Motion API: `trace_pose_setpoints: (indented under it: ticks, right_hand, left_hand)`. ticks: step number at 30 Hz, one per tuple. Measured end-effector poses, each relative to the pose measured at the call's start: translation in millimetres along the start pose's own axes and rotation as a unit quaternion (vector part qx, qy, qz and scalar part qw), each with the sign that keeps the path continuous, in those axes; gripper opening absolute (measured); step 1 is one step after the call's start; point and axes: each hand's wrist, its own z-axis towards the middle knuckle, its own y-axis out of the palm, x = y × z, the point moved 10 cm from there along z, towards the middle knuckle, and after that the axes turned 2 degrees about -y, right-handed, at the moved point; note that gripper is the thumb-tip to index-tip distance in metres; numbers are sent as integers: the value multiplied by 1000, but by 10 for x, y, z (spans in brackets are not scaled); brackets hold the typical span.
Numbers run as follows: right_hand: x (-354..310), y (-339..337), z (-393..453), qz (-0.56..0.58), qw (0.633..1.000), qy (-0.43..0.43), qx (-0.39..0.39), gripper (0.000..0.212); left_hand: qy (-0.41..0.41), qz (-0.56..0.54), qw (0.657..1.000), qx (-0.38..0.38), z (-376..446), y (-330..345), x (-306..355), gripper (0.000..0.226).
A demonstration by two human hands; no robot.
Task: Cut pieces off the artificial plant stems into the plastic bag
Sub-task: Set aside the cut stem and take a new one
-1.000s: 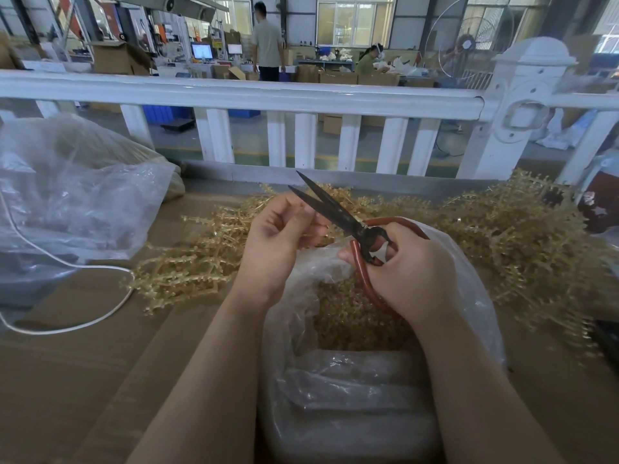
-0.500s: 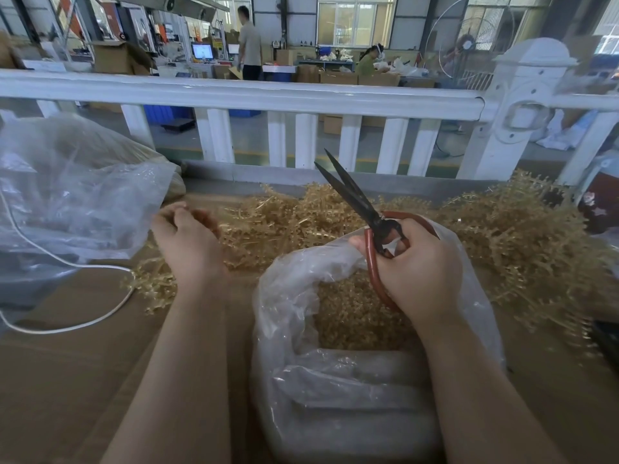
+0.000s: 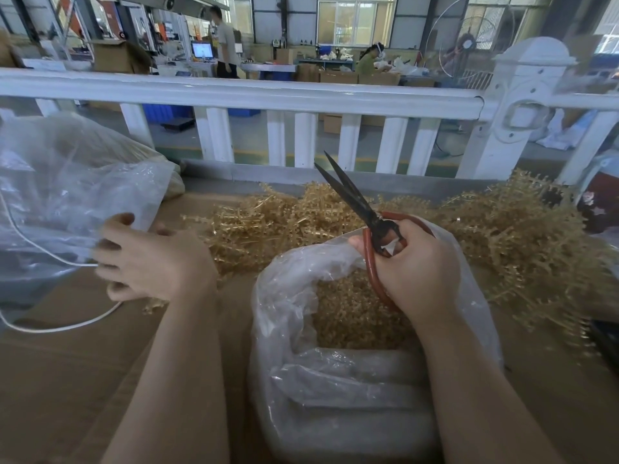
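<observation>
A pile of gold artificial plant stems (image 3: 502,242) lies across the far side of the cardboard-covered table. In front of it stands an open clear plastic bag (image 3: 301,380) holding cut gold pieces (image 3: 348,316). My right hand (image 3: 415,269) is over the bag's mouth and grips red-handled scissors (image 3: 375,226); their dark blades point up and to the left, slightly parted, with nothing between them. My left hand (image 3: 150,259) is out at the left end of the pile with fingers spread, beside a second bag. It holds nothing that I can see. A few stem tips show just under it.
A large crumpled clear bag (image 3: 67,182) fills the left side, with a white cord (image 3: 50,326) looping out from under it. A white railing (image 3: 268,95) runs along the table's far edge. A dark object (image 3: 599,202) sits at the right edge. People work in the background.
My left hand left the scissors, swung out to the left end of the stems and spread its fingers. My right hand lifted the scissors so the blades point more steeply up.
</observation>
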Motion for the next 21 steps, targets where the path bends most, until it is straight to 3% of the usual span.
trace_pose_setpoints:
  ticks: [3,5,7,10,15,18,21]
  right_hand:
    - [-9,9,0,2,1000,-2,-8,48]
    - [1,30,1,-8,1000,2,-24,43]
    - [-1,71,-3,-29,998,1,-48,39]
    - [-36,95,-10,-34,997,-10,-66,45]
    - [-1,111,-8,-41,996,7,-73,38]
    - [14,134,-3,-44,996,16,-80,40]
    - [40,154,-10,-47,995,23,-87,41]
  left_hand:
    - [179,-54,982,38,-189,-127,409,37]
    - [331,-46,942,-38,-490,42,692,26]
    - [404,-15,901,-157,-790,345,762,15]
    - [417,74,862,-277,-1040,727,636,15]
    - [408,300,804,-312,-1049,1040,345,47]
    - [404,316,799,-312,-1052,1067,327,47]
    - [406,265,824,-294,-1040,1008,402,38]
